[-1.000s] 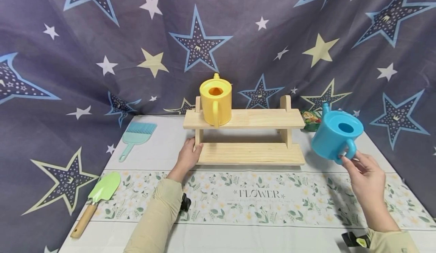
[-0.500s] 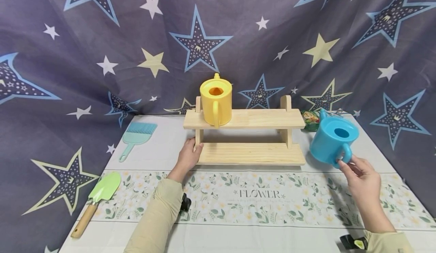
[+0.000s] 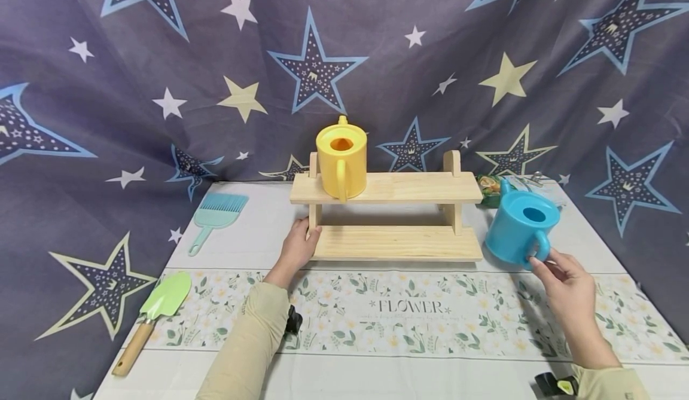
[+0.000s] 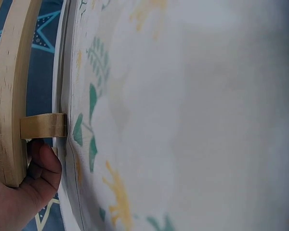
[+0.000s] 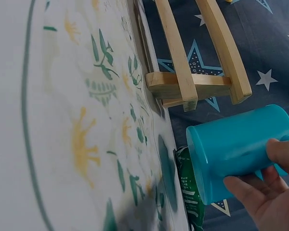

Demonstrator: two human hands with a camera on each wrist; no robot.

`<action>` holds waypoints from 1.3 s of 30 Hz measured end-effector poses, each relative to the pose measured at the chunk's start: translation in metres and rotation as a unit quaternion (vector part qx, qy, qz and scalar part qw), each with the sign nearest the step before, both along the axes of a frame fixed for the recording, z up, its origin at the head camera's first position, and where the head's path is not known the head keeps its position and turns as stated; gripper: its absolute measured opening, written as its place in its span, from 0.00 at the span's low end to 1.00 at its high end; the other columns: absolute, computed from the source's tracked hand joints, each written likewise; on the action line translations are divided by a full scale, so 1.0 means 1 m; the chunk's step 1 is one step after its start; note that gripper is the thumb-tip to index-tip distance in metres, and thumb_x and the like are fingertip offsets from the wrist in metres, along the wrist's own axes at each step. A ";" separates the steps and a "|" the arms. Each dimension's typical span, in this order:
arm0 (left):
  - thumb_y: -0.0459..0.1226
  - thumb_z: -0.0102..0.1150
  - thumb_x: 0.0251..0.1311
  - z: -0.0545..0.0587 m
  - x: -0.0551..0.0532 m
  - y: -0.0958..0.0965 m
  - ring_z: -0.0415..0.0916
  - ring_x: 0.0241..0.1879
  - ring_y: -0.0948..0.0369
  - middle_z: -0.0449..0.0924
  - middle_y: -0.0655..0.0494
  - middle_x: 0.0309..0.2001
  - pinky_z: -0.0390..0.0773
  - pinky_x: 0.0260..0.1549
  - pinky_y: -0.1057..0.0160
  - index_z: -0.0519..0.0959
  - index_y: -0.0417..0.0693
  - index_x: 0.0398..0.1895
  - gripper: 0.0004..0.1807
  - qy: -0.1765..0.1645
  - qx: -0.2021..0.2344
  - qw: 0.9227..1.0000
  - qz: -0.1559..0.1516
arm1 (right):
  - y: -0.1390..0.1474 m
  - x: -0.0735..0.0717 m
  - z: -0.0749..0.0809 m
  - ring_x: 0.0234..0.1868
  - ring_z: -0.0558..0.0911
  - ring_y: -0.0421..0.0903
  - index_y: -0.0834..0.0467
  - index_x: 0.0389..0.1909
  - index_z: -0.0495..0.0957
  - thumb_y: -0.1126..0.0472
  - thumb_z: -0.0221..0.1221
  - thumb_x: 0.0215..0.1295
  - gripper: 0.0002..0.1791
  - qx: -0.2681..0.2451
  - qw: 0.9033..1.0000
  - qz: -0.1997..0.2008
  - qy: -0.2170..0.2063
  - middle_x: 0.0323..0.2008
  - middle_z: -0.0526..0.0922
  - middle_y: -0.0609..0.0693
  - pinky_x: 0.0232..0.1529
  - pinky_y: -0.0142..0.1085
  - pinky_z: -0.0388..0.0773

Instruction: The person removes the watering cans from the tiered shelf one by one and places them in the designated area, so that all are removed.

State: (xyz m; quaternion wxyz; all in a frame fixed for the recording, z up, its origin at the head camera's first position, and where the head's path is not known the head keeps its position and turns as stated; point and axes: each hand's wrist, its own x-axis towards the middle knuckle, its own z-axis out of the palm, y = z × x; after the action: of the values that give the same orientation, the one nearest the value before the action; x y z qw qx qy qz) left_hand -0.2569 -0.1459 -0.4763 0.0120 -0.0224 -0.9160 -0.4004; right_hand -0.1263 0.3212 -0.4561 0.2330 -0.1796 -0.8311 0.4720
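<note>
A two-tier wooden shelf (image 3: 395, 243) stands on the table, with a yellow watering can (image 3: 355, 170) upright on the left of its top board. My left hand (image 3: 297, 246) grips the left end of the lower board; in the left wrist view its fingers (image 4: 44, 163) curl round underneath. To the right of the shelf, my right hand (image 3: 573, 295) holds a blue watering can (image 3: 511, 228) by its handle. The can's spout points back, away from me. In the right wrist view a gap and a shadow show between the can's base (image 5: 196, 163) and the tabletop.
A pale blue-green hand brush (image 3: 215, 211) lies at the back left, and a green garden trowel (image 3: 167, 297) with a wooden handle lies nearer. Behind the blue can sits a green printed packet (image 3: 491, 191). A star-patterned curtain (image 3: 377, 89) closes off the back and sides.
My right hand has brought the blue watering can leftward and lower, closer to the shelf's right end. The left hand, shelf and yellow can have stayed put.
</note>
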 end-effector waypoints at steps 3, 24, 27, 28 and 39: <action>0.44 0.46 0.74 0.000 0.000 0.000 0.71 0.54 0.47 0.69 0.41 0.55 0.70 0.57 0.46 0.64 0.39 0.70 0.27 0.000 -0.001 1.000 -0.001 | 0.000 0.000 -0.002 0.38 0.73 0.21 0.61 0.61 0.76 0.58 0.62 0.67 0.23 -0.007 1.000 0.006 0.003 0.39 0.74 0.36 0.40 0.14 0.72; 0.44 0.46 0.74 -0.001 0.000 -0.001 0.72 0.53 0.48 0.69 0.41 0.55 0.71 0.56 0.46 0.64 0.39 0.70 0.27 0.000 0.000 1.000 -0.001 | 0.006 -0.003 -0.016 0.39 0.71 0.18 0.61 0.64 0.73 0.50 0.61 0.67 0.29 0.005 0.999 0.025 -0.040 0.42 0.74 0.36 0.40 0.14 0.72; 0.45 0.46 0.74 -0.002 -0.001 -0.001 0.72 0.54 0.47 0.69 0.41 0.55 0.71 0.56 0.46 0.64 0.39 0.70 0.27 0.000 -0.002 1.000 -0.001 | 0.004 -0.003 -0.015 0.39 0.71 0.18 0.63 0.64 0.72 0.54 0.61 0.68 0.28 0.003 0.999 0.032 -0.038 0.42 0.74 0.38 0.40 0.14 0.72; 0.45 0.46 0.74 -0.002 -0.001 -0.001 0.72 0.54 0.47 0.69 0.41 0.55 0.71 0.57 0.46 0.64 0.39 0.70 0.27 -0.001 -0.003 1.000 0.000 | 0.003 -0.003 -0.013 0.39 0.71 0.19 0.64 0.64 0.72 0.55 0.61 0.68 0.27 0.001 0.999 0.036 -0.036 0.42 0.74 0.38 0.40 0.14 0.73; 0.45 0.45 0.74 -0.004 -0.002 -0.001 0.71 0.55 0.48 0.69 0.42 0.56 0.71 0.56 0.46 0.63 0.40 0.71 0.27 -0.006 0.001 1.000 0.001 | 0.005 -0.003 -0.014 0.37 0.72 0.19 0.64 0.65 0.71 0.51 0.61 0.68 0.30 -0.007 0.997 0.046 -0.068 0.51 0.78 0.52 0.36 0.14 0.72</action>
State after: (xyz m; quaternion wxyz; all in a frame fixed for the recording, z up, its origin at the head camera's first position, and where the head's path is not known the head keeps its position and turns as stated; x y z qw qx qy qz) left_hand -0.2589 -0.1470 -0.4804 0.0074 -0.0190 -0.9156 -0.4016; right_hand -0.1291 0.3260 -0.4701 0.1524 -0.1743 -0.8492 0.4747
